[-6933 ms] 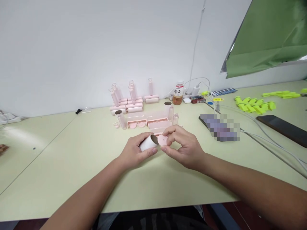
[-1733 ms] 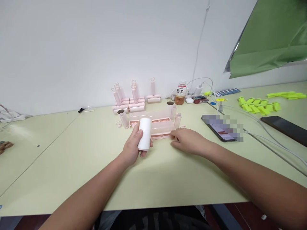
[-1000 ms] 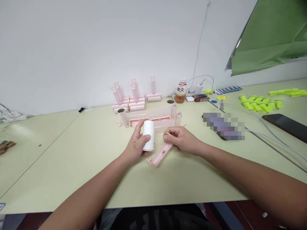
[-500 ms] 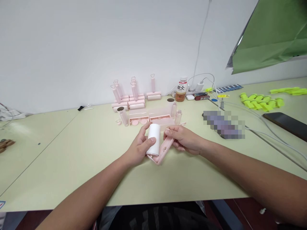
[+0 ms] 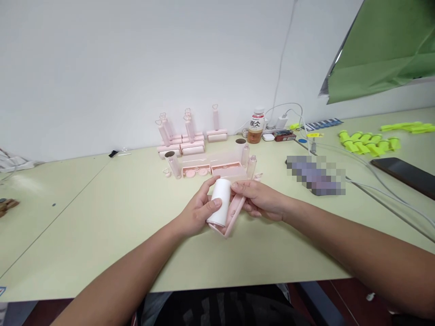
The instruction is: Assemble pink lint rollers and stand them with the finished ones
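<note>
My left hand (image 5: 200, 213) is wrapped around a smooth white roll (image 5: 220, 207), a plain cylinder with a matte, papery skin, thumb laid across its front and fingers curled behind. It sits just below the middle of the frame, its near end pointing toward me. My right hand (image 5: 260, 199) is closed on a pink frame (image 5: 234, 216), a long, shallow piece of glossy moulded plastic with raised ends. The roll lies against the frame's open side, touching it along its length; I cannot tell whether it is seated in the ends.

Both hands hover just above the table (image 5: 102, 217), a flat, pale green laminate with a dull sheen. Just beyond my knuckles lie two open pink trays (image 5: 217, 170) holding small round discs, with clear tubes (image 5: 249, 165) standing upright at their corners. Farther up, near the white wall, a cluster of finished rollers (image 5: 190, 138) stands with slim handles tipped by heart-shaped loops. Right of these is a squat bottle (image 5: 255, 131) with amber liquid and a white label, then white cables (image 5: 367, 179) trailing across toward the right edge. In the upper right of the table lie bright yellow-green plastic pieces (image 5: 367, 142), and a dark, flat phone (image 5: 403, 174) rests near the right edge. A crumpled green sheet (image 5: 384, 45) hangs in the top right corner.
</note>
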Demonstrator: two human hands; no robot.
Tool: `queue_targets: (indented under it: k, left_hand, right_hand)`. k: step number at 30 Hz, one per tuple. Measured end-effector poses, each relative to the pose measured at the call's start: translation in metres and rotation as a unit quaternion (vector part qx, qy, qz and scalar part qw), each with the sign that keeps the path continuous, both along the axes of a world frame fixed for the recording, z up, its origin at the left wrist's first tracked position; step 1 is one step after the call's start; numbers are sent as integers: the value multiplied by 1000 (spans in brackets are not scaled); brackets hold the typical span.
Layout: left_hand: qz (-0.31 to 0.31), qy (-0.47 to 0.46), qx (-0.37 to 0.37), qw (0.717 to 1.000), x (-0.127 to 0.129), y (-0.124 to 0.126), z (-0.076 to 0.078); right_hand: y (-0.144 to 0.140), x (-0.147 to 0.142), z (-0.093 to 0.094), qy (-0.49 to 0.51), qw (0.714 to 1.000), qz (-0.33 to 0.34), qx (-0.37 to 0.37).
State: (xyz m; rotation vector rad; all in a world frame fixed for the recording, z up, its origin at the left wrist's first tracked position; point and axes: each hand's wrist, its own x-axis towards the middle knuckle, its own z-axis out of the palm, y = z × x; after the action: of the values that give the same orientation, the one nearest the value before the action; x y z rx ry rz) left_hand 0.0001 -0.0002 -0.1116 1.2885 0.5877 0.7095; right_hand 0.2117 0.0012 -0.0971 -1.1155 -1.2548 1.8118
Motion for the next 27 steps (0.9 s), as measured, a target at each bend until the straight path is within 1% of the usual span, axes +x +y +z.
queue_targets:
  k: [10,15,17,20,22,24,25,27]
  left_hand:
    - [-25,5,22,999,-4,3,1]
    - [-65,17,41,997,-5,4,3]
    - [-71,39,77,994,-7,4,3]
    - [-58,110,167,978,-11,6,4]
    - [-50,164,249,953,-12,6,5]
    - [-48,197,332,921,-11,5,6]
    - [-48,205,364,907,-10,4,8]
    - [-41,216,400,890,-7,1,10]
  right_hand:
    - [2,1,-10,34,999,22,-4]
    - [2,1,-10,56,998,36,-8]
    - [3,2,-11,53,997,48,-8]
    - [3,2,-14,64,996,54,-10]
    - [3,1,-14,80,995,50,-23]
    - [1,1,-12,93,994,47,-33]
    - [-1,1,-12,94,994,49,-29]
    - [-3,0,-10,79,995,62,-2]
